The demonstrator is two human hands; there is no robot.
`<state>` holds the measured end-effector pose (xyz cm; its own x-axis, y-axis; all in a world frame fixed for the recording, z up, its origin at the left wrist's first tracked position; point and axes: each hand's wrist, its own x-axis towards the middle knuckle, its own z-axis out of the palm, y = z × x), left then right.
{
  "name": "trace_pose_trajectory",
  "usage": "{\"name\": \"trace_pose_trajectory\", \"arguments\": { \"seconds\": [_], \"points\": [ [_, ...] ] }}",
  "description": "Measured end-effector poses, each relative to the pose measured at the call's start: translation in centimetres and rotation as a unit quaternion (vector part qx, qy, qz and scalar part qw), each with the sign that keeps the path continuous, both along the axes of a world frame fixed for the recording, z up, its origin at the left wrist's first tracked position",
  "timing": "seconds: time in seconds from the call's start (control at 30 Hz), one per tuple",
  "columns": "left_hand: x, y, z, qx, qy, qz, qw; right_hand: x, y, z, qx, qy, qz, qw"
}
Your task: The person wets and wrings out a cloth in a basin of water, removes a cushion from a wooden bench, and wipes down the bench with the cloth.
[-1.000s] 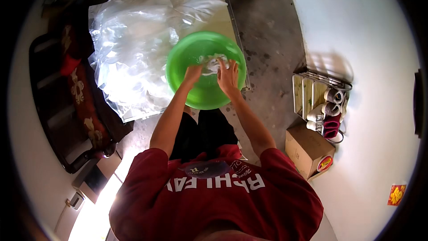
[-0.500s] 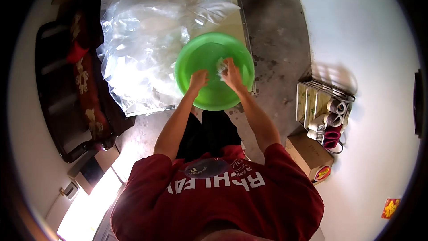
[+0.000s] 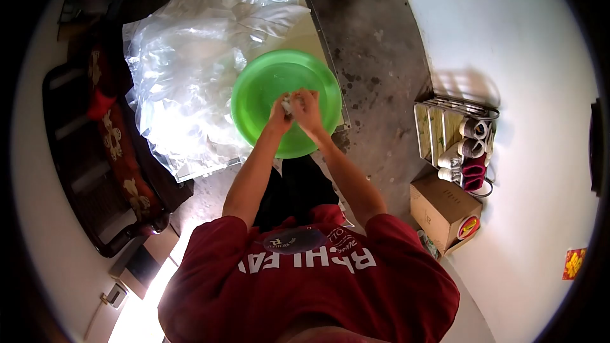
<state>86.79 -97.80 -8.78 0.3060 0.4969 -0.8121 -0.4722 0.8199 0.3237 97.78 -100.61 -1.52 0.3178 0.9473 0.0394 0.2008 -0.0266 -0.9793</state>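
Plastic point(image 3: 171, 70) left of your left hand point(image 3: 278, 116); right hand point(image 3: 307, 113) alongside, both curled round a white wad point(image 3: 286, 105). Lean hard, basin point(image 3: 251, 86) below might tip.

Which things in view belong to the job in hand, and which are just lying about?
In use:
- green basin
- white cloth, between left hand and right hand

Apparently just lying about:
- plastic sheeting
- shoes
- cardboard box
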Motion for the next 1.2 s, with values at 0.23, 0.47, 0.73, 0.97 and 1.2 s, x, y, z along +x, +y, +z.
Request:
{"name": "trace_pose_trajectory", "arguments": {
  "seconds": [0.23,0.47,0.73,0.97,1.2],
  "points": [
    [1.6,0.4,3.1,0.058,0.124,0.079,0.987,-2.1,-2.0,-4.4,-0.025,-0.18,-0.062,0.981],
    [3.9,0.7,5.2,0.108,0.263,0.021,0.958,-1.7,-0.8,-2.1,-0.166,-0.034,-0.077,0.983],
    [4.4,1.0,3.9,0.101,0.23,0.011,0.968,-0.2,-0.9,-2.0,-0.114,-0.097,-0.031,0.988],
    [4.7,0.8,5.3,0.077,0.237,0.018,0.968,0.2,-1.2,-2.8,-0.119,-0.157,0.01,0.98],
    [3.3,0.6,3.4,0.132,0.269,-0.047,0.953,0.2,-1.1,-0.8,-0.091,-0.144,-0.004,0.985]
  ]
}}
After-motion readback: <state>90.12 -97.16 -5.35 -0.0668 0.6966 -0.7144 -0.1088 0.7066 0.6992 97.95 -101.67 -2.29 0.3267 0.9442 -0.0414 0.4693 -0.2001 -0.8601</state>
